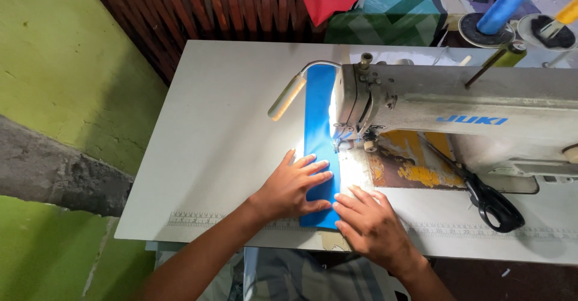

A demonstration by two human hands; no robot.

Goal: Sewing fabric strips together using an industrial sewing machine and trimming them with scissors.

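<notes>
While both hands (left hand (295, 185), right hand (368, 219)) press flat with fingers spread, the long blue strip (319, 132) lies smooth.

I see the fabric strip (319, 138) lying on the table (223, 126), running under the sewing machine (457, 111); scissors (487, 198) lie to its right, thread spools (503, 9) behind the machine.
</notes>
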